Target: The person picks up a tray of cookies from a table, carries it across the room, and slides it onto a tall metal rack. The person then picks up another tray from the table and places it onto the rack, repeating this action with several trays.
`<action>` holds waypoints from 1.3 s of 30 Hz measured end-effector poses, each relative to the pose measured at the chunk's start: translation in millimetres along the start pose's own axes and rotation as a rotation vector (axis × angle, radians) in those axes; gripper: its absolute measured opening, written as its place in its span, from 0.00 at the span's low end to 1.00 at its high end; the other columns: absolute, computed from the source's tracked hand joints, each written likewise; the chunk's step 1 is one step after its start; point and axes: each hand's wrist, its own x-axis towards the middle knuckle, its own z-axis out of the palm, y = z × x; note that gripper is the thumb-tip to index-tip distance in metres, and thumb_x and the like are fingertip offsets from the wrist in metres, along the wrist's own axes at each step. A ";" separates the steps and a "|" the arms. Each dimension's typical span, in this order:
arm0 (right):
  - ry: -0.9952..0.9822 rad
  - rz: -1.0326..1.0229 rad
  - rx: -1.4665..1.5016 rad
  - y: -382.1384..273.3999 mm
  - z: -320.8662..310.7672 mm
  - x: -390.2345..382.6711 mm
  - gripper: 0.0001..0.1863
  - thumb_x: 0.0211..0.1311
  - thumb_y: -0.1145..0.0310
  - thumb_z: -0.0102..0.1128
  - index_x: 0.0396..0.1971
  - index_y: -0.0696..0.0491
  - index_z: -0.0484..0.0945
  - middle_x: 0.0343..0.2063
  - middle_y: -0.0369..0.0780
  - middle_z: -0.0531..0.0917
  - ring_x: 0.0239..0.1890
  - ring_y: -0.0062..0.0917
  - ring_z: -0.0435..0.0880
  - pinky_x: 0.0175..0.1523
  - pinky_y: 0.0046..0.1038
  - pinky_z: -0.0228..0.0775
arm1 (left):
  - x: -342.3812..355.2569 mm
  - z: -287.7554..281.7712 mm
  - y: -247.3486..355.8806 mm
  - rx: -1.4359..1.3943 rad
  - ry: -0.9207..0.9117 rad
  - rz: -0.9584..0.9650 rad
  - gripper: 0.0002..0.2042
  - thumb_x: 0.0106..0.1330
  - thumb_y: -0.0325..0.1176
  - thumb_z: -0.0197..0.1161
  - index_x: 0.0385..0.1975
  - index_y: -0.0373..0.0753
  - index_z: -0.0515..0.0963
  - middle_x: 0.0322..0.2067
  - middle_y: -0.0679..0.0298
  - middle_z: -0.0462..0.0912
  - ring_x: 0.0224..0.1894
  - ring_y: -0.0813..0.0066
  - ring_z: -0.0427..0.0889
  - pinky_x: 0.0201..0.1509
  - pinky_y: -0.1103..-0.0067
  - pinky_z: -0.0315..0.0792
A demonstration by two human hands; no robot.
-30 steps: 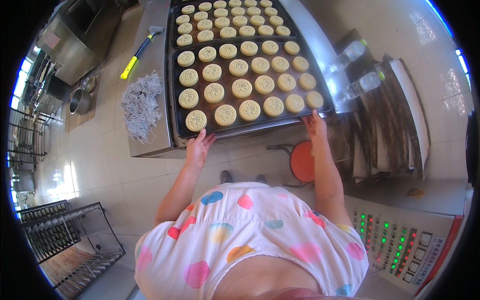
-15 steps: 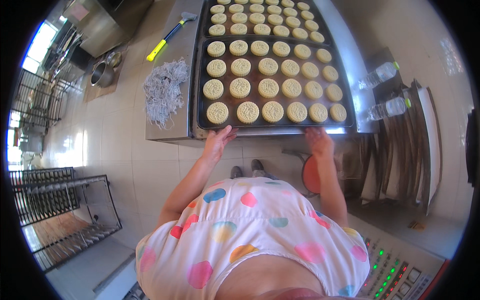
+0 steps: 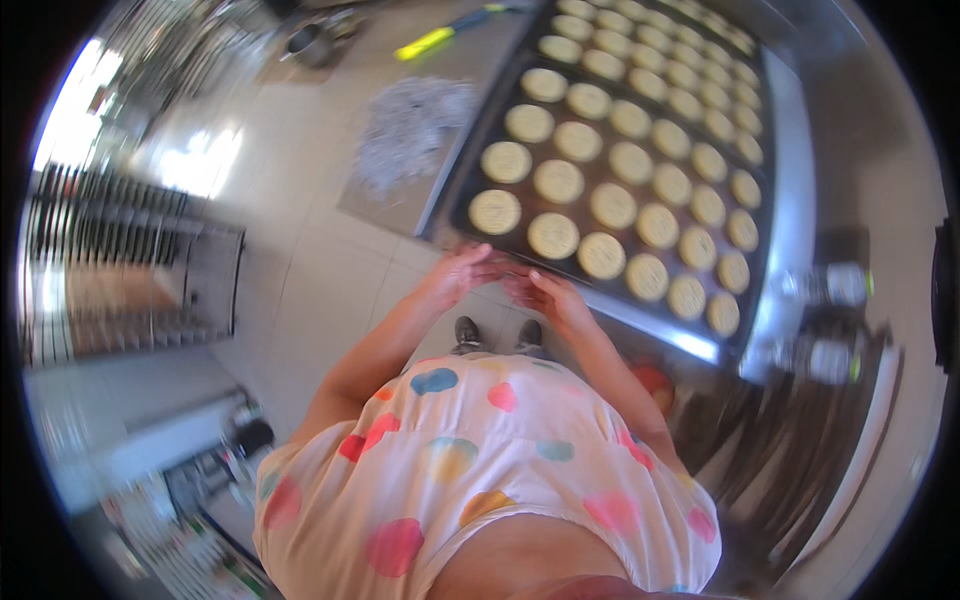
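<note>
A dark baking tray (image 3: 583, 214) bears rows of round, pale stamped pastries (image 3: 553, 236). It lies on a metal table (image 3: 680, 338), and a second tray of the same pastries adjoins its far side. My left hand (image 3: 466, 273) is just off the tray's near left corner, fingers stretched to the right. Close beside it, my right hand (image 3: 547, 294) points its fingers left toward it. Both hands look open and seem to hold nothing. Blur hides whether the fingertips touch each other or the tray edge.
Left of the trays lie a grey stringy rag (image 3: 410, 130) and a yellow-handled scraper (image 3: 425, 44). Two clear bottles (image 3: 835, 285) stand at the right, above upright dark boards (image 3: 770, 440). A metal rack (image 3: 235, 285) stands at far left, and a pot (image 3: 309, 46) sits on the floor.
My view has turned, so the trays now slant to the right. My right hand has left the tray's near right edge and come across next to my left hand.
</note>
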 end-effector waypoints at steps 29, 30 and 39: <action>-0.340 0.230 -0.590 128.1 410.7 357.1 0.15 0.63 0.64 0.50 0.43 0.58 0.74 0.37 0.42 0.81 0.39 0.25 0.81 0.45 0.26 0.74 | -405.8 -452.4 16.5 -0.659 1.120 0.637 0.20 0.64 0.45 0.52 0.47 0.35 0.68 0.44 0.56 0.75 0.47 0.63 0.74 0.50 0.70 0.71; -0.329 0.231 -0.584 128.6 420.1 377.8 0.15 0.63 0.64 0.50 0.43 0.58 0.74 0.37 0.42 0.81 0.39 0.25 0.81 0.45 0.26 0.74 | -403.1 -465.4 26.2 -0.671 1.129 0.651 0.21 0.64 0.45 0.52 0.48 0.34 0.68 0.45 0.56 0.75 0.47 0.62 0.74 0.50 0.70 0.71; -0.261 0.241 -0.502 152.2 482.1 604.4 0.13 0.61 0.66 0.51 0.40 0.58 0.75 0.35 0.42 0.82 0.35 0.24 0.82 0.40 0.24 0.75 | -411.1 -584.8 151.4 -0.566 1.237 0.639 0.17 0.63 0.40 0.54 0.44 0.33 0.69 0.38 0.55 0.78 0.40 0.64 0.79 0.44 0.71 0.75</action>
